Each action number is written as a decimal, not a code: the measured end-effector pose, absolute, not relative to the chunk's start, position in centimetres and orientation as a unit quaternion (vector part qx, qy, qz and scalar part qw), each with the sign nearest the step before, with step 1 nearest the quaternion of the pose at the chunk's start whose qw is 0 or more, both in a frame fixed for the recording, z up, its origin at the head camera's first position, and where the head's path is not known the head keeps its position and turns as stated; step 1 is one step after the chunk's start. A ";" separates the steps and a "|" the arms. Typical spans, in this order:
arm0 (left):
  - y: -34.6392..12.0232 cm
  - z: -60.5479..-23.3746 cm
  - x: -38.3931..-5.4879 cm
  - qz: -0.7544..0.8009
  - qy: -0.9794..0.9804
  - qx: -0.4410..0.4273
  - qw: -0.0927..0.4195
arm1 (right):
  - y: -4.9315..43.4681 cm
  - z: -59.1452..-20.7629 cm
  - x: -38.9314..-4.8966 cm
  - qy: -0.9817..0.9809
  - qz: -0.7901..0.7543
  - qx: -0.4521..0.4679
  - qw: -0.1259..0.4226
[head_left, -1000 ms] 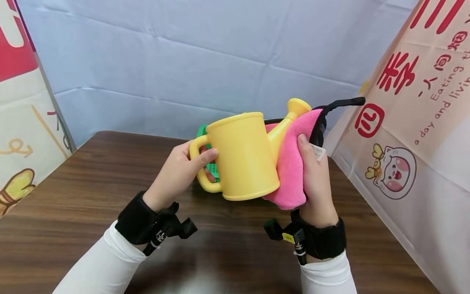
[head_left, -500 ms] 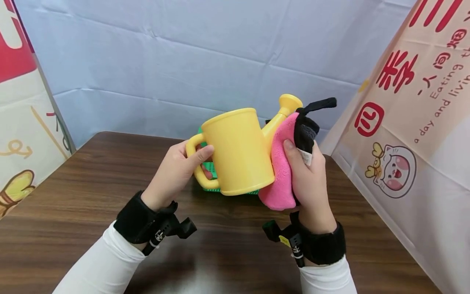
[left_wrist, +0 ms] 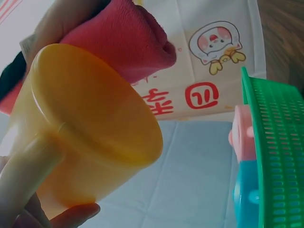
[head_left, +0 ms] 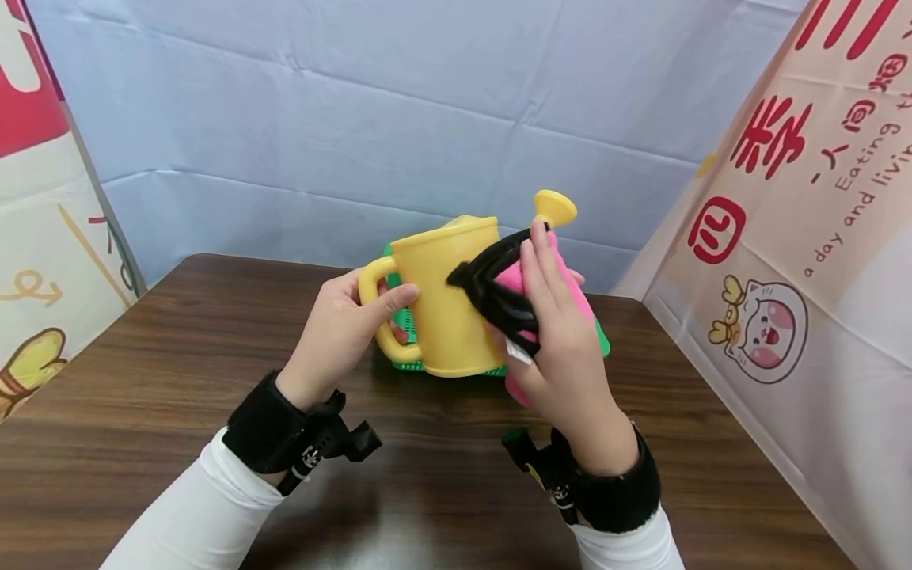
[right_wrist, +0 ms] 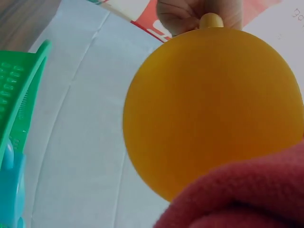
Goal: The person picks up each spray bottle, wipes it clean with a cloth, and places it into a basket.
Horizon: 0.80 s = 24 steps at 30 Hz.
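A yellow watering can (head_left: 445,317) hangs in the air above the table, slightly tilted. My left hand (head_left: 345,328) grips its handle, thumb towards the can's body. On the spout side, my right hand (head_left: 570,372) holds a pink and black cloth (head_left: 509,277) against the can, its fingers stretched upward along the spout. The yellow sprinkler head (head_left: 556,207) shows above those fingers, while most of the spout is hidden. In the left wrist view the pink cloth (left_wrist: 123,42) lies beside the can's body (left_wrist: 95,109). The right wrist view shows the round yellow base (right_wrist: 209,109).
Behind the can, a green basket (head_left: 602,340) stands on the brown wooden table (head_left: 178,396). A pink item (left_wrist: 244,133) and a blue item (left_wrist: 247,190) show at the basket's rim. Pale blue sheeting (head_left: 321,119) hangs behind, with printed sheets on both sides.
My right hand has moved left and turned its back to the head camera, bringing the cloth over the spout. The can has shifted slightly left. My left hand keeps its grip on the handle.
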<state>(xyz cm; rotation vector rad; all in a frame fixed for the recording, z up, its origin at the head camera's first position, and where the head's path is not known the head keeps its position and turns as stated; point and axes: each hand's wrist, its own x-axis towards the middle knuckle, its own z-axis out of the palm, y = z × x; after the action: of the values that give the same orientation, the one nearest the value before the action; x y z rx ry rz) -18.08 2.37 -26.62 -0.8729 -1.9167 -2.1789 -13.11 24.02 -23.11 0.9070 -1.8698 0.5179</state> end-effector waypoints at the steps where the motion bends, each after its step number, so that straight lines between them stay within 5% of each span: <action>1: 2.3 -26.6 -18.1 -0.719 -0.631 -0.287 0.056 | 23.9 -23.1 -13.0 -0.759 0.214 0.380 0.483; 8: 2.5 -26.8 -18.0 -0.731 -0.613 -0.292 0.065 | 23.9 -22.8 -13.0 -0.736 0.274 0.415 0.460; 15: 2.9 -27.1 -18.2 -0.763 -0.595 -0.243 0.069 | 25.0 -22.5 -13.3 -0.850 0.292 0.324 0.294; 24: 3.7 -27.1 -18.2 -0.915 -0.345 -0.174 -0.118 | 21.7 -24.3 -14.6 -0.740 0.230 0.435 0.459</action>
<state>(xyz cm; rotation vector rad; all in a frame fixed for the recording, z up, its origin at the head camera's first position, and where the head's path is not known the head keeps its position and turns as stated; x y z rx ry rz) -18.21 3.73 -27.06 -0.5930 -1.1726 -3.1114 -14.62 21.68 -24.30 1.0725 -1.8219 0.5671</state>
